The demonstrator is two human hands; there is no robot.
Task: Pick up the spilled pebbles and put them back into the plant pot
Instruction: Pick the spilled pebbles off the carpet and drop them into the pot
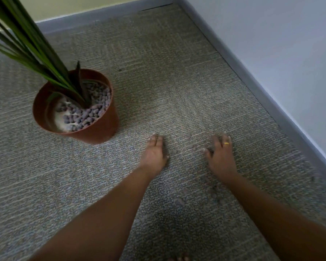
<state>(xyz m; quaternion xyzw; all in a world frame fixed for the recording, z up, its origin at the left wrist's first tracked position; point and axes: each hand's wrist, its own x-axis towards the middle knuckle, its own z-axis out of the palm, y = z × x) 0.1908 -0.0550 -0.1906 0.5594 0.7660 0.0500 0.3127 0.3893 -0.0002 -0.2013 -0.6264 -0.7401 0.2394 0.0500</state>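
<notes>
A brown plant pot stands on the carpet at the left, with dark pebbles on top and long green leaves rising from it. Spilled pebbles lie blurred on the carpet between and behind my hands. My left hand rests palm down on the carpet just right of the pot, fingers together. My right hand, with a gold ring, presses on the carpet further right, fingers spread and curled over a few pebbles. Whether either hand holds pebbles is hidden.
Grey-beige carpet covers the floor. A grey skirting board and pale wall run along the right side and across the back. Toes show at the bottom edge.
</notes>
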